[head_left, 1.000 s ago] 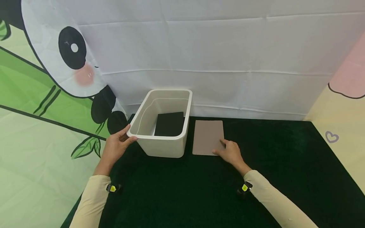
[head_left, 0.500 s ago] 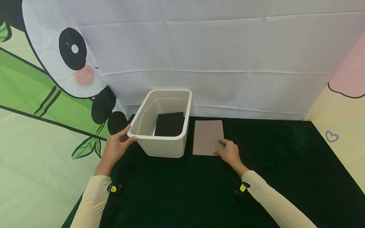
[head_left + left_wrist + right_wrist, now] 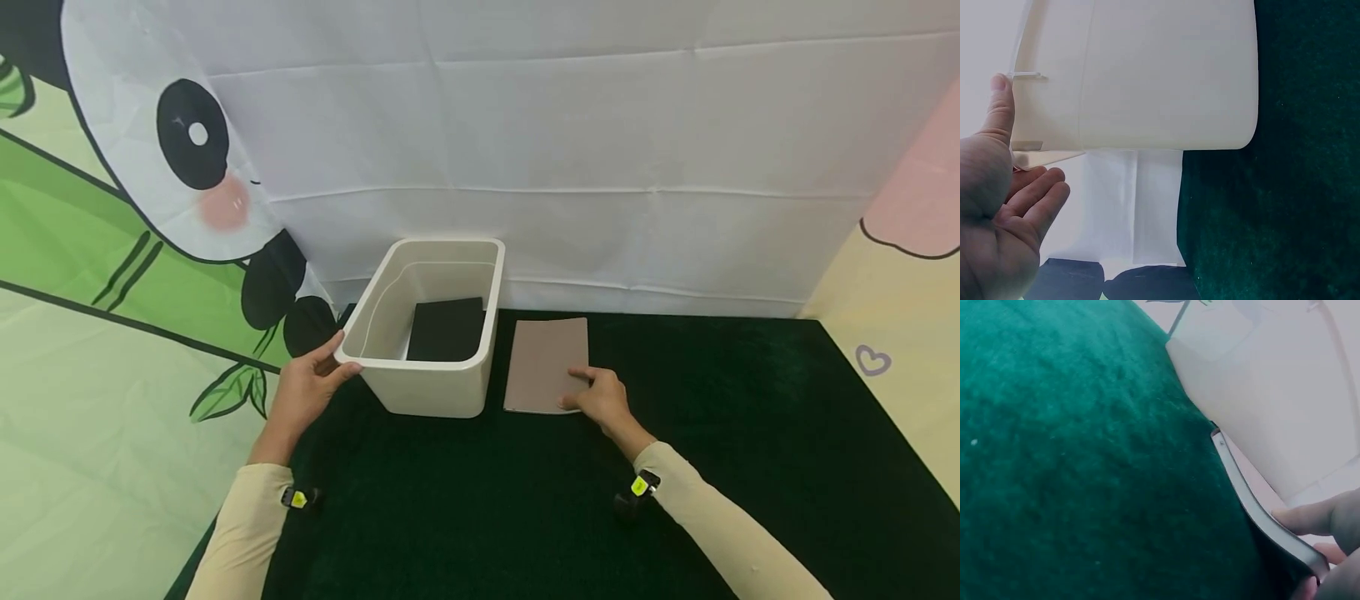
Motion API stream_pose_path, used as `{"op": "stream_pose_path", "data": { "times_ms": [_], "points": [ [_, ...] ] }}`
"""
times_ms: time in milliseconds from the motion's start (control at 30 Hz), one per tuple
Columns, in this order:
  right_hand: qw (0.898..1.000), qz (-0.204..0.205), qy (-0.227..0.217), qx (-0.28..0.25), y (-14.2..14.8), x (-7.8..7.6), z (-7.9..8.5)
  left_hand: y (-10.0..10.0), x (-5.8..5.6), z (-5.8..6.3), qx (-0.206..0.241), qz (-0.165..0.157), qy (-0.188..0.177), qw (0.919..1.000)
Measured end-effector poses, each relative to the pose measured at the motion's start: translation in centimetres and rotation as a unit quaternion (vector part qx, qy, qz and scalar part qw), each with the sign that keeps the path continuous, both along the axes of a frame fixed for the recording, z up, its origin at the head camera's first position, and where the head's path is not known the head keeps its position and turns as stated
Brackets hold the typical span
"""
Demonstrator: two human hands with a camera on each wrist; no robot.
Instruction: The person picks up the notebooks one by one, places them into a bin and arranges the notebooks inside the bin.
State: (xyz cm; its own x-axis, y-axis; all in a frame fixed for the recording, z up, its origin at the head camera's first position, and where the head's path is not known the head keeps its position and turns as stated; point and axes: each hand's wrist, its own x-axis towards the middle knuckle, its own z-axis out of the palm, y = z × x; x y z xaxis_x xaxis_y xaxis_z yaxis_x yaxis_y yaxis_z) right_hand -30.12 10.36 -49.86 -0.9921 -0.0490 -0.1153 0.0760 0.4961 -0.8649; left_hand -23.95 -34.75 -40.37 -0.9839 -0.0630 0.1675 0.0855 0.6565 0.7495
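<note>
A white plastic bin [image 3: 431, 390] stands left of centre in the head view. My left hand [image 3: 302, 398] grips the rim at its near left corner, and in the left wrist view the thumb [image 3: 1000, 109] lies along that rim. Just right of the bin is a thin pinkish-brown notebook [image 3: 546, 358]. My right hand [image 3: 606, 404] pinches its lower right edge. In the right wrist view the notebook's pale page edge [image 3: 1260, 515] bends upward toward the fingers, while its other end stays low near the bin.
Inside the bin lies a flat black rectangular thing [image 3: 447, 329]. A dark green cloth [image 3: 465, 508] covers the table. Behind the table hangs a white sheet [image 3: 547, 125] with a printed cartoon panda at left.
The notebook's right side has lifted slightly and the notebook has skewed a little, with my right hand holding it. My left hand and the bin keep their places.
</note>
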Motion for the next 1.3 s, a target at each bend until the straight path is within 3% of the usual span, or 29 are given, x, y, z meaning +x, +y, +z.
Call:
{"op": "stream_pose_path", "data": {
  "times_ms": [233, 633, 933, 1300],
  "points": [
    [0.998, 0.002, -0.045, -0.047, 0.5, -0.2, 0.4, 0.2, 0.1, 0.1, -0.006, 0.002, -0.001, 1.0],
    [0.997, 0.046, -0.04, -0.047, 1.4, -0.5, 0.4, 0.2, 0.1, 0.2, -0.006, -0.002, 0.0, 1.0],
    [0.977, 0.087, -0.082, -0.178, 2.4, -1.0, 0.0, 0.1, 0.2, 0.3, -0.005, -0.001, 0.003, 1.0],
    [0.962, 0.082, -0.096, -0.24, 3.1, -1.0, 1.4, 0.0, 0.0, 0.1, -0.008, -0.002, 0.006, 0.9999]
  ]
}}
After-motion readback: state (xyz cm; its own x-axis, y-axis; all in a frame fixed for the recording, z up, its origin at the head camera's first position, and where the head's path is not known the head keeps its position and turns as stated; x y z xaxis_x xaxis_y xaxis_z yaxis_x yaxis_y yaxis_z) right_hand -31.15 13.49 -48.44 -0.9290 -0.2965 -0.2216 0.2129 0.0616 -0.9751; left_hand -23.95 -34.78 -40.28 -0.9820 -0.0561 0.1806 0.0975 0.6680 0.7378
